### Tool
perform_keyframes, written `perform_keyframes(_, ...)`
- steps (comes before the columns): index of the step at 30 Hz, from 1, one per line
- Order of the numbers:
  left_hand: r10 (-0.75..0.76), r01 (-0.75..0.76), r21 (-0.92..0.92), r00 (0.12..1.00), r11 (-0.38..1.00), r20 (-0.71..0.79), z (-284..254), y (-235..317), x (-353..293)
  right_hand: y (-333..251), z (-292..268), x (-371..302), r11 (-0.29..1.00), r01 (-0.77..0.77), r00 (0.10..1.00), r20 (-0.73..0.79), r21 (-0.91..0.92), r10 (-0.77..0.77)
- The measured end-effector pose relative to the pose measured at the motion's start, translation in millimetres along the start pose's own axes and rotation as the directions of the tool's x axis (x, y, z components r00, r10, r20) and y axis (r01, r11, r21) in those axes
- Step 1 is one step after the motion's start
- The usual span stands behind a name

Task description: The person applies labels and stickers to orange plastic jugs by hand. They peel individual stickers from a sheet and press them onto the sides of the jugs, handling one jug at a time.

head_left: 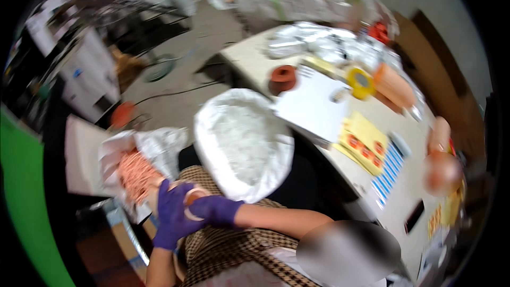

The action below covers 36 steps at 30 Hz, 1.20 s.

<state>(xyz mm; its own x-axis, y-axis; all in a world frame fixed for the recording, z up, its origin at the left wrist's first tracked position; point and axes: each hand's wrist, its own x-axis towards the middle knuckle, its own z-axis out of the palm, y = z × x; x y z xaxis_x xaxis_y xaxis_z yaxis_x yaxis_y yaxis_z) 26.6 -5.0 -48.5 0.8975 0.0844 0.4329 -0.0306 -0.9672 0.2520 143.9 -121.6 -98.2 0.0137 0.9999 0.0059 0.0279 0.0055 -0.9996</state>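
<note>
Both my hands wear purple gloves and meet over my checked apron. My left hand [174, 217] is closed around a peach-coloured piece with a round, ring-like end [194, 195], whose kind I cannot make out in the blur. From the right, my right hand [217, 211] grips the same piece, its fingers curled against it. Just beyond my left hand is a white plastic bag [167, 146] filled with peach-pink strands or small pieces [135, 175]. Ahead of my hands stands a white sack [204, 127] full of clear, glassy-looking bits [239, 138].
To the right, a table [393, 218] bears a white box [313, 101], tape rolls [282, 77], a yellow printed sheet [366, 141], silver bags [329, 42], a peach object [394, 87] and a dark phone-like slab [414, 216]. Cardboard boxes [125, 231] stand at lower left; a cable [175, 93] crosses the floor.
</note>
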Motion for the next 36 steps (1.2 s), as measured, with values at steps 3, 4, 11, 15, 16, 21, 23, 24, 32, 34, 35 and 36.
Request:
perform_keyframes(3, 0.076, -0.073, -0.045, 0.994, 0.996, 0.073, -7, 3, 11, 1, -7, -22, 0.813, 0.207, 0.978, 0.086, -0.544, -0.191)
perform_keyframes(4, 0.078, -0.073, -0.064, 0.992, 0.995, 0.095, -6, 0, 14, -8, -11, -40, 0.821, 0.22, 0.969, 0.02, -0.527, -0.247)
perform_keyframes(11, 0.502, -0.532, 0.257, 0.846, 0.807, 0.179, 11, -12, 7, -53, -65, -269, 0.659, -0.372, 0.367, -0.756, -0.653, -0.541)
perform_keyframes(15, 0.737, -0.71, -0.219, 0.596, 0.669, 0.318, 40, 43, 42, -22, -48, -419, 0.312, -0.874, 0.076, -0.74, -0.372, -0.669)
perform_keyframes(16, 0.747, -0.718, -0.226, 0.586, 0.658, 0.315, 54, 41, 41, -19, -44, -444, 0.287, -0.897, 0.095, -0.78, -0.337, -0.618)
perform_keyframes(21, 0.779, -0.758, -0.204, 0.56, 0.619, 0.282, 84, 33, 33, 38, -46, -491, 0.388, -0.907, -0.037, -0.885, -0.166, -0.465)
perform_keyframes(23, 0.78, -0.759, -0.208, 0.553, 0.617, 0.294, 85, 33, 34, 42, -49, -496, 0.387, -0.915, -0.069, -0.902, -0.112, -0.425)
perform_keyframes(24, 0.784, -0.76, -0.219, 0.545, 0.612, 0.298, 84, 35, 36, 45, -50, -497, 0.381, -0.923, -0.101, -0.915, -0.061, -0.391)
perform_keyframes(32, 0.763, -0.784, -0.116, 0.541, 0.61, 0.352, 89, 34, 28, 28, -63, -499, 0.371, -0.913, 0.007, -0.918, -0.168, -0.397)
perform_keyframes(34, 0.751, -0.746, -0.175, 0.568, 0.642, 0.335, 94, 31, 27, 27, -71, -499, 0.415, -0.906, -0.058, -0.943, -0.089, -0.329)
perform_keyframes(35, 0.753, -0.747, -0.174, 0.569, 0.641, 0.332, 93, 31, 27, 27, -74, -497, 0.458, -0.889, -0.118, -0.959, -0.014, -0.258)
perform_keyframes(36, 0.757, -0.757, -0.16, 0.565, 0.634, 0.327, 92, 32, 27, 25, -70, -493, 0.377, -0.926, -0.116, -0.942, -0.012, -0.314)
